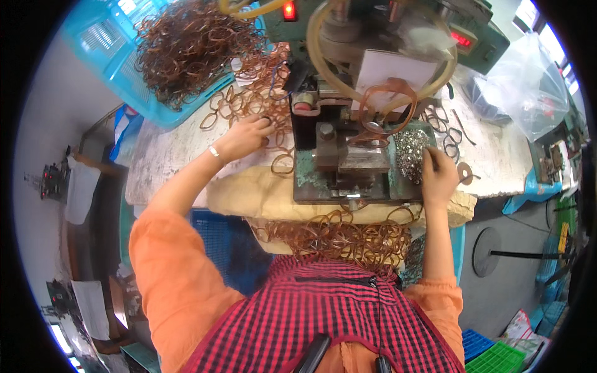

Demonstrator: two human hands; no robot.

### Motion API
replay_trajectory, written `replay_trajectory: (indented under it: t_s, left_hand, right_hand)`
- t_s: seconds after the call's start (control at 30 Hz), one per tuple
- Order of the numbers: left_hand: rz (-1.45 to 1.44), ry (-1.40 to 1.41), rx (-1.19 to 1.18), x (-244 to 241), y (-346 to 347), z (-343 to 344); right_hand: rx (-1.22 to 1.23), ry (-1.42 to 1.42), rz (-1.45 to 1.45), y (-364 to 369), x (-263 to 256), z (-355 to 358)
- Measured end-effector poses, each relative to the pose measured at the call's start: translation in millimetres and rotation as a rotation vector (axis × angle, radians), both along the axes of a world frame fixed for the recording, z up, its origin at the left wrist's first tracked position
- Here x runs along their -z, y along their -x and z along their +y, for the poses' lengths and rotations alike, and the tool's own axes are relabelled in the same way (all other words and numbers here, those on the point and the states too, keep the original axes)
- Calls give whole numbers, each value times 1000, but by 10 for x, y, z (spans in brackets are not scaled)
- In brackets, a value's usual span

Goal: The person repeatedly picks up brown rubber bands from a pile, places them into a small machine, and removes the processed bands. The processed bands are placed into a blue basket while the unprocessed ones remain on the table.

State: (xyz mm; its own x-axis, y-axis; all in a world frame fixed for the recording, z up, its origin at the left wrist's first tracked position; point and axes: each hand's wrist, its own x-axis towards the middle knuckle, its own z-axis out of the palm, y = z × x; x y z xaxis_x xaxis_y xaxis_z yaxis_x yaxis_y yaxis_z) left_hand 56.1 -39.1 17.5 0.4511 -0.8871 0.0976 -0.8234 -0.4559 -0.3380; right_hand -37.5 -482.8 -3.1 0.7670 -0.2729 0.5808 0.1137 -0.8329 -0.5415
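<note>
A green bench press (305, 179) stands in front of me, with a brown plastic eyeglass frame (410, 95) at its tooling, below a yellowish hose. My left hand (249, 135) lies over the pile of brown eyeglass frames (254, 102) to the press's left; its fingertips are bent down, and whether they hold a frame cannot be told. My right hand (438, 175) is at the pile of small metal parts (410, 154) on the press base, thumb and fingers drawn together; what is between them is hidden. More brown frames (336, 235) lie heaped below the table's padded front edge.
A blue plastic basket (107, 70) heaped with brown frames stands at the back left. Dark frames (447, 133) lie right of the press, beside a clear plastic bag (522, 88). A yellowish pad (247, 191) covers the table's front edge. Green and blue crates are on the floor.
</note>
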Motion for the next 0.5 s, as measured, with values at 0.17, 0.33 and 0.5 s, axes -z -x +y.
replay_trajectory:
  t_s: [0.17, 0.33, 0.5]
  left_hand:
    - [2, 399, -312, -251, 409, 159]
    - [108, 861, -711, -98, 595, 168]
    - [92, 396, -1331, -137, 566, -24]
  right_hand:
    - [107, -256, 31, 837, 145, -477]
    - [-68, -555, 77, 881, -101, -226]
    - [-471, -406, -32, 277, -778, 553]
